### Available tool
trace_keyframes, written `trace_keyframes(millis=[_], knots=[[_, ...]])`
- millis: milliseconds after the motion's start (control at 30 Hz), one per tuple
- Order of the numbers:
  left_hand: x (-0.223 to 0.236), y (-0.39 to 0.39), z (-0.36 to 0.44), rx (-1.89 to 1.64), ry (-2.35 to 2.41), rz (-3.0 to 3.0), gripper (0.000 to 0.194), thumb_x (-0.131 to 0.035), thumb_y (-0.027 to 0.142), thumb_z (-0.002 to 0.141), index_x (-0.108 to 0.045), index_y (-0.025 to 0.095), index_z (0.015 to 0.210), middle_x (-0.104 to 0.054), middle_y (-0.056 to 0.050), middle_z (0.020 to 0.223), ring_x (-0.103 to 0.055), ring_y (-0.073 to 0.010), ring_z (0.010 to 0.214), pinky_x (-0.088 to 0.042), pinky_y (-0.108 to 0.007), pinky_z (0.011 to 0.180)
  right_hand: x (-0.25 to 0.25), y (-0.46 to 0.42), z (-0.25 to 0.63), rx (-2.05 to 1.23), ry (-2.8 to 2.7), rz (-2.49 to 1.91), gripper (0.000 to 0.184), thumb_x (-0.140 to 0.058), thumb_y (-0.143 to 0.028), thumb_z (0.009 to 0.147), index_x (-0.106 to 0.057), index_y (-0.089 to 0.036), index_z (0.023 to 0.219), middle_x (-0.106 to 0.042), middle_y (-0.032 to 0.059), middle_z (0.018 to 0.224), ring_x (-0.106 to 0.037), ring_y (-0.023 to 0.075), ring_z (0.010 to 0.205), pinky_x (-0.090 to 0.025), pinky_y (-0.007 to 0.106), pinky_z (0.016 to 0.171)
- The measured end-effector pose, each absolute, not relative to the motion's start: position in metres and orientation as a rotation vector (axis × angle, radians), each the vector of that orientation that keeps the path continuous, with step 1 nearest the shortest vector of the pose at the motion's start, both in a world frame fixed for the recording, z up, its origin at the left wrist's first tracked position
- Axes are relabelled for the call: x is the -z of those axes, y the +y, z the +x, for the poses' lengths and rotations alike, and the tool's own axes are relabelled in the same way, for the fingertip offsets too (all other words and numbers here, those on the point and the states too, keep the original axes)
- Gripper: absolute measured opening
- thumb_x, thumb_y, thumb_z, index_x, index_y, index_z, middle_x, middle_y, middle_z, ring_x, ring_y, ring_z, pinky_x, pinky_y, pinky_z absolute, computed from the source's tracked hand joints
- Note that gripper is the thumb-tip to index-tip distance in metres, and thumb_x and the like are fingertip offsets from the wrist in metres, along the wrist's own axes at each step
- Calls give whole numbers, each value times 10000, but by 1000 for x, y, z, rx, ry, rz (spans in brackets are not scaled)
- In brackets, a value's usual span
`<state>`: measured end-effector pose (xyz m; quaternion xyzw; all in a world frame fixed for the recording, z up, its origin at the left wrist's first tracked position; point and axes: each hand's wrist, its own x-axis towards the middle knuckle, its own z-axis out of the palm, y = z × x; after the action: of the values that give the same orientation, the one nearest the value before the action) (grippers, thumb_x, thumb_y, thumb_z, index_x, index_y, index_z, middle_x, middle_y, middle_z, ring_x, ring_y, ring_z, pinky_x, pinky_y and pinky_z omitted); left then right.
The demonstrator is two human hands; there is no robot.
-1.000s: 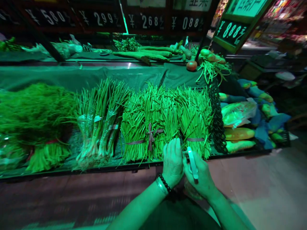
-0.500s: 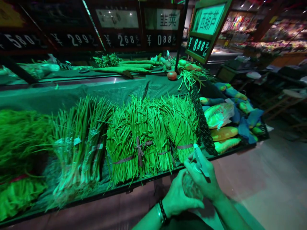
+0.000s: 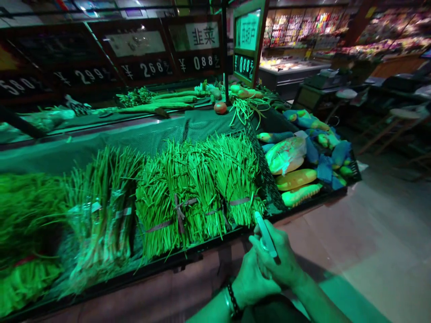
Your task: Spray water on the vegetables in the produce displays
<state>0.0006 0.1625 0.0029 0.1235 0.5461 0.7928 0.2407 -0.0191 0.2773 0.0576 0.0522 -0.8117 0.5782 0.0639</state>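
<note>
My right hand [image 3: 279, 260] is shut on a slim white tool [image 3: 265, 233] that points up toward the display. My left hand [image 3: 249, 281], with a bead bracelet on its wrist, is tucked against and under the right hand with curled fingers; what it holds is hidden. Both hands hover just in front of the display's front edge [image 3: 141, 271]. Nearest to them are tied bundles of thin green stalks [image 3: 202, 188], bound with dark bands, lying side by side on the shelf.
A black mesh divider [image 3: 266, 175] separates the bundles from wrapped gourds [image 3: 286, 154] in blue padding. Leafy greens [image 3: 30, 211] lie left. A tomato [image 3: 220, 107] and price signs [image 3: 247, 45] stand behind. Floor opens to the right.
My left hand left the stalk bundles and dropped under my right hand. Both hands drew back from the shelf, and my view swung to the right.
</note>
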Motion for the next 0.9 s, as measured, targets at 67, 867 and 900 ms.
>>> trace_keyframes(millis=[67,867,900], knots=[[-7,183,3,-2224,1391,327,802,-861,-56,529,-679,191,1270,-675,81,795,-513,-90,679,-632,-362,963,-55,301,-13,-1738,-2436,160,124,-703,-353,1048,-666,-254,1112,-721,-5,796,-745,209,708,-615,305,663],[54,408,59,-2129,1088,214,1442,-1159,212,437,-461,313,1695,-744,-146,1537,-709,-445,1462,-546,-665,1274,-1,548,44,-1914,-2431,-144,574,-796,-535,993,-674,-259,1481,-804,146,1367,-830,327,1128,-739,427,865],[55,411,58,-2116,1118,239,1394,-1149,198,463,-479,310,1680,-727,-141,1570,-694,-438,1485,-538,-655,1290,1,552,44,-1941,-2418,-152,548,-803,-539,991,-689,-257,1448,-817,135,1319,-838,317,1087,-739,413,847]])
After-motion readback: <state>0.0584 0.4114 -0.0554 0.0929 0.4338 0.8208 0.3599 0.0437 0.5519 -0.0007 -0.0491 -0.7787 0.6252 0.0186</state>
